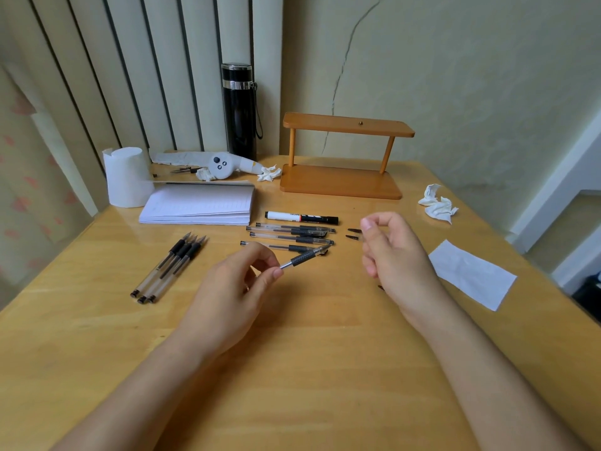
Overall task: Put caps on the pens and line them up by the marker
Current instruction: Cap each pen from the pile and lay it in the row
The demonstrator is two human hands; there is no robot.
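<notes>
A black-and-white marker lies across the wooden table. Just in front of it three clear gel pens lie in parallel rows. My left hand pinches another pen by its barrel, its uncapped tip pointing right toward those rows. My right hand hovers to the right with its fingers loosely curled and nothing visible in them. Two small black caps lie on the table just left of its thumb. Three uncapped pens lie bundled at the left.
An open notebook and a paper roll sit at the back left. A black flask stands behind them. A wooden shelf is at the back centre, a crumpled tissue and a paper sheet at the right.
</notes>
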